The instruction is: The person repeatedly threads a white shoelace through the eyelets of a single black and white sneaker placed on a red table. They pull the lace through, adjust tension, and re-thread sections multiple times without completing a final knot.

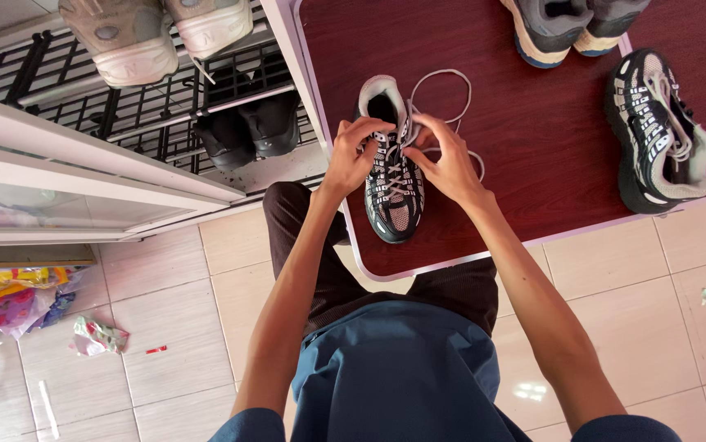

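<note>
Seemingly mid-lacing, the black-and-white mesh trainer (pixel 392 184) lies toe-toward-the-person on the dark red wood-grain counter (pixel 533 155), near its front edge. The left hand (pixel 351 157) is closed on the shoe's upper eyelet edge, while the right hand (pixel 445 160) pinches the pale grey shoelace (pixel 445 92), whose loose loop trails beyond the heel. By judgement, the next move calls for drawing that slack through while the shoe is steadied between both hands.

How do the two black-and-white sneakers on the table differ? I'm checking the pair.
The near sneaker stands upright under both hands, its long lace loose; the far sneaker lies tipped on its side, untouched, laces threaded. Both share the black-and-white pattern.
</note>
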